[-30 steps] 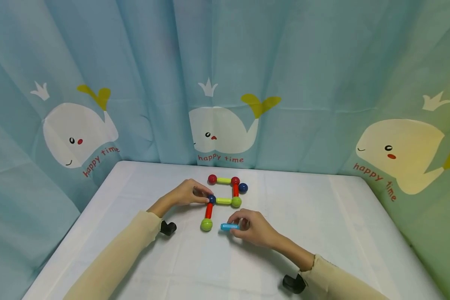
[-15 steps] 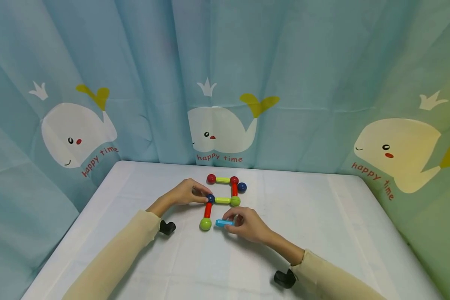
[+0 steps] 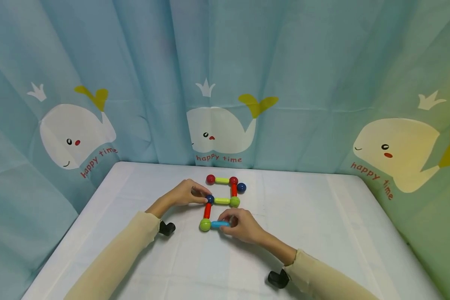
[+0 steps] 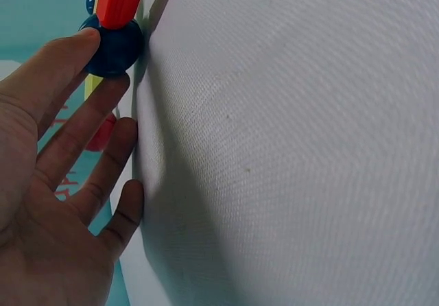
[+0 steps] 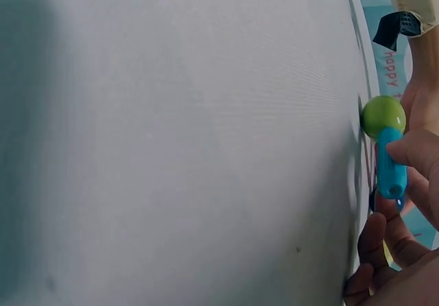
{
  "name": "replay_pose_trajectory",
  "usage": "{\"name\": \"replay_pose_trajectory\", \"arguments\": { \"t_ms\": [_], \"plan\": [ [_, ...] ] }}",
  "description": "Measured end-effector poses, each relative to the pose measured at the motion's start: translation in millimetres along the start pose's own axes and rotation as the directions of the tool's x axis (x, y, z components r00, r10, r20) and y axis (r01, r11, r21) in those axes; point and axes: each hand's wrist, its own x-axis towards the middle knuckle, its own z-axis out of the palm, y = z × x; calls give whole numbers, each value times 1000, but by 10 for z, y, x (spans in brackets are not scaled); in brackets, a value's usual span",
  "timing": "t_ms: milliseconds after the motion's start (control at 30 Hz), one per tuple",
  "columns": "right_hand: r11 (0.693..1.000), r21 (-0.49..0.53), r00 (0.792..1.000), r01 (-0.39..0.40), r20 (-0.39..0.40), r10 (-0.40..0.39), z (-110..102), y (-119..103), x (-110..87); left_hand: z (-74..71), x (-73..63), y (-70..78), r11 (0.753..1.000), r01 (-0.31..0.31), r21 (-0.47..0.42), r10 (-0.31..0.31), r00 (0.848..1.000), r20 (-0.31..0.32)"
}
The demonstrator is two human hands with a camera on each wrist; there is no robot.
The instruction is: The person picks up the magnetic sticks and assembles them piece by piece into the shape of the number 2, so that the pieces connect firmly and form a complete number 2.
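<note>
My left hand (image 3: 187,193) pinches a dark blue ball (image 4: 116,47) between thumb and finger at the left of a flat figure of rods and balls. A red rod (image 3: 207,211) runs from that ball to a green ball (image 3: 205,225) nearer me. In my right hand (image 3: 243,226) a blue rod (image 5: 392,165) is pinched, its far end touching the green ball. Farther back, a yellow-green rod (image 3: 222,201) joins the dark blue ball to a second green ball (image 3: 234,202). From there another red rod (image 3: 234,190) leads to a red ball (image 3: 233,181).
A second yellow-green rod (image 3: 222,180) links two red balls at the back, the left red ball (image 3: 210,179) being its end. Another dark blue ball (image 3: 241,187) touches the figure's right side. Behind the white table (image 3: 303,208) hangs a blue curtain (image 3: 307,62) with whale prints.
My right hand has moved left with the blue rod, closing the gap to the near green ball, which the rod now touches. The left hand stays on the dark blue ball.
</note>
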Motion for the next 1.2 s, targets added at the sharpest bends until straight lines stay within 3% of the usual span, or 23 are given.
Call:
{"name": "replay_pose_trajectory", "arguments": {
  "t_ms": [800,1067,1200],
  "plan": [
    [998,-59,999,-28,16,29,77,23,16,2,-2,2,1000,17,5,-17,1000,-5],
    [1000,-31,996,-5,94,8,-49,34,39,20,-15,-27,1000,17,-3,-17,1000,7],
    [1000,-9,1000,-19,23,19,-194,49,75,17,-6,-21,1000,13,-1,-13,1000,-3]
  ]
}}
